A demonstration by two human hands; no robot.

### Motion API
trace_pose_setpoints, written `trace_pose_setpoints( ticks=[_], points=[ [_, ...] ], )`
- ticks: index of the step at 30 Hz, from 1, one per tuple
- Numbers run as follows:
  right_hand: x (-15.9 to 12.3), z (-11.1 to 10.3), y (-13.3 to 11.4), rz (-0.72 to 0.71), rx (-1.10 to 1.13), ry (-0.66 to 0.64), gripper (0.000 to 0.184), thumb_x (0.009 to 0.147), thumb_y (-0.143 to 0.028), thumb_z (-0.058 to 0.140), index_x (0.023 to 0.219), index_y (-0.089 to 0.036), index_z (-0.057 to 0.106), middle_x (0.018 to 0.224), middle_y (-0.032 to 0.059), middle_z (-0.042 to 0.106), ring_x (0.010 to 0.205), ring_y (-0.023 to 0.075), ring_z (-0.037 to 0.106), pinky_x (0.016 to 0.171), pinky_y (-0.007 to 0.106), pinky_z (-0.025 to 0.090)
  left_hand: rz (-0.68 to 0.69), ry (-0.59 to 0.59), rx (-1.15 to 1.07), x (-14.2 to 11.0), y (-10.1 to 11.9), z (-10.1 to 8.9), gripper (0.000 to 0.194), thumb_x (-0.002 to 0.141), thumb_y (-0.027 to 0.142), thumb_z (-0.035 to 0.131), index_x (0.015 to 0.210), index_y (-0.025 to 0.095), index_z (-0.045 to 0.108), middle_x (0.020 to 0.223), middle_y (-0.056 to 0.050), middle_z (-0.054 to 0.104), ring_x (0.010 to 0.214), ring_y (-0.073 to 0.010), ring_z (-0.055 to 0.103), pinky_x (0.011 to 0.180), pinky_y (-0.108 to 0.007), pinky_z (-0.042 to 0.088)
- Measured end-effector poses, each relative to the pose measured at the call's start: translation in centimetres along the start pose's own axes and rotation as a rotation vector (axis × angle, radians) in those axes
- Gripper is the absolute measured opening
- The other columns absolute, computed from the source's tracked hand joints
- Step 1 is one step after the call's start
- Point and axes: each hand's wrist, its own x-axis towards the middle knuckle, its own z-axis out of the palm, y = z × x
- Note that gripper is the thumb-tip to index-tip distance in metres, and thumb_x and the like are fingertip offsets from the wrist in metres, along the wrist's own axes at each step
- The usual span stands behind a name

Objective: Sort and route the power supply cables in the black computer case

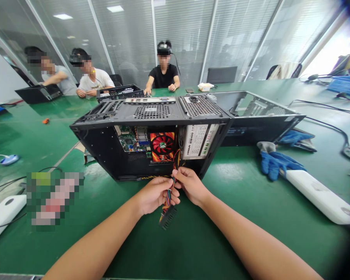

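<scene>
A black computer case [100, 149] lies on the table with its open side facing me. Inside it show a motherboard [130, 139], a red and black fan [162, 146] and a power supply [196, 140] with a white label. A bundle of coloured power cables [168, 196] runs out of the case toward me and ends in a black multi-pin connector [168, 217]. My left hand [156, 194] grips the bundle above the connector. Just beside it, my right hand [191, 184] pinches the same bundle nearer the case.
Right of the case lie a blue and grey work glove [277, 161] and a long white device [323, 196]. Another case [259, 128] stands behind at the right. Cables [335, 130] cross the right side. Several people sit across the green table [227, 233].
</scene>
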Motion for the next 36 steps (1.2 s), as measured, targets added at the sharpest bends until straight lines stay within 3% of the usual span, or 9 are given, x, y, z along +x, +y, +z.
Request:
trace_pose_setpoints(
  ticks=[4, 7, 13, 15, 20, 26, 31, 36],
  points=[
    [0.0, 0.0, 0.0, -0.015, -0.016, -0.003, 0.047, 0.074, -0.053, 0.072, 0.060, -0.020, 0.041, 0.050, -0.0043, 0.048, 0.046, 0.0088, 0.039, 0.047, 0.024, 0.027, 0.099, 0.078, 0.181, 0.1, -0.4, 0.3, 0.030, 0.085, 0.041, 0.064, 0.085, 0.012, 0.060, 0.063, -0.002, 0.064, 0.054, -0.0144, 0.067, 0.048, -0.020, 0.049],
    [0.1, 0.1, 0.1, -0.055, -0.046, 0.032, 0.050, 0.073, -0.054, 0.072, 0.057, -0.020, 0.038, 0.050, -0.0060, 0.041, 0.048, 0.0083, 0.034, 0.049, 0.025, 0.024, 0.186, 0.176, 0.383, 0.1, -0.6, 0.8, 0.033, 0.083, 0.046, 0.063, 0.080, 0.013, 0.057, 0.059, 0.000, 0.062, 0.048, -0.0144, 0.065, 0.044, -0.021, 0.048],
    [0.3, 0.0, 0.5, -0.150, -0.218, 0.128, 0.050, 0.075, -0.054, 0.070, 0.056, -0.021, 0.036, 0.052, -0.0075, 0.031, 0.051, 0.0090, 0.025, 0.050, 0.027, 0.020, 0.370, 0.352, 0.782, -0.3, -0.7, 1.3, 0.030, 0.086, 0.041, 0.056, 0.070, 0.016, 0.054, 0.059, -0.001, 0.063, 0.048, -0.0146, 0.065, 0.042, -0.019, 0.045],
    [0.4, -0.1, 0.5, -0.149, -0.215, 0.115, 0.050, 0.076, -0.054, 0.069, 0.056, -0.021, 0.038, 0.051, -0.0068, 0.034, 0.051, 0.0093, 0.028, 0.051, 0.027, 0.021, 0.346, 0.302, 0.728, -0.3, -0.6, 1.2, 0.030, 0.087, 0.042, 0.054, 0.072, 0.015, 0.055, 0.057, 0.000, 0.062, 0.046, -0.0140, 0.064, 0.042, -0.019, 0.044],
    [0.3, -0.3, 0.3, -0.048, 0.031, -0.041, 0.040, 0.077, -0.055, 0.069, 0.071, -0.017, 0.059, 0.051, -0.0057, 0.042, 0.050, 0.0094, 0.034, 0.051, 0.026, 0.023, 0.180, 0.120, 0.276, -0.2, -0.2, 0.8, 0.036, 0.084, 0.049, 0.058, 0.082, 0.014, 0.057, 0.053, 0.003, 0.057, 0.040, -0.0116, 0.058, 0.040, -0.019, 0.042],
    [0.2, -0.4, 0.1, 0.022, 0.171, -0.174, 0.033, 0.075, -0.047, 0.074, 0.082, -0.016, 0.068, 0.062, -0.0022, 0.050, 0.054, 0.0087, 0.036, 0.052, 0.025, 0.024, 0.098, 0.001, -0.034, -0.1, 0.4, 0.2, 0.029, 0.083, 0.041, 0.064, 0.079, 0.013, 0.057, 0.049, 0.007, 0.048, 0.034, -0.0077, 0.049, 0.037, -0.018, 0.037],
    [0.1, -0.3, 0.1, 0.018, 0.174, -0.189, 0.033, 0.076, -0.048, 0.074, 0.081, -0.017, 0.067, 0.063, -0.0020, 0.052, 0.054, 0.0087, 0.038, 0.053, 0.025, 0.026, 0.085, -0.016, -0.070, 0.0, 0.5, 0.3, 0.028, 0.085, 0.040, 0.062, 0.079, 0.013, 0.056, 0.048, 0.008, 0.045, 0.032, -0.0066, 0.047, 0.034, -0.017, 0.032],
    [-0.1, 0.1, -0.1, 0.001, 0.151, -0.174, 0.034, 0.078, -0.049, 0.072, 0.075, -0.017, 0.061, 0.062, -0.0022, 0.053, 0.052, 0.0092, 0.040, 0.054, 0.026, 0.028, 0.135, 0.022, 0.077, 0.2, 0.4, 0.3, 0.040, 0.077, 0.051, 0.067, 0.075, 0.013, 0.056, 0.047, 0.006, 0.049, 0.032, -0.0083, 0.049, 0.034, -0.018, 0.034]
  ],
)
